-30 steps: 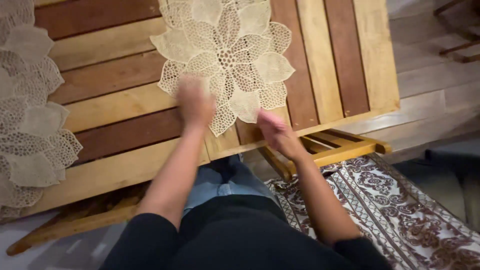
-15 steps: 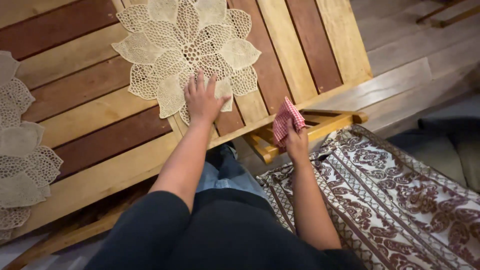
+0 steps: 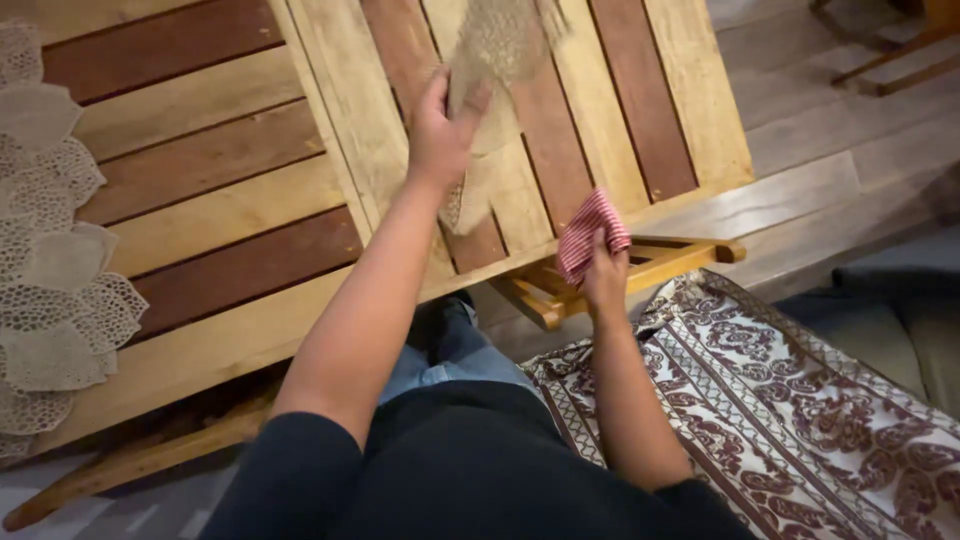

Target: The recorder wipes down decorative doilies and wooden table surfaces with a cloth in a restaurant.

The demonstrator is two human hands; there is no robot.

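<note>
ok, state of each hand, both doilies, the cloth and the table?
left hand: shut on lifted doily
lifted doily: raised off table, motion-blurred
right hand: shut on striped cloth
striped cloth: bunched, at table edge
second doily: flat on table
table: slatted wood

No packages, labels, signs or screens in view — none anywhere.

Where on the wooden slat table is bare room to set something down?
Free: the slats between the beige lace doily at the left edge and the left hand. Crowded: under the lifted lace mat.
</note>
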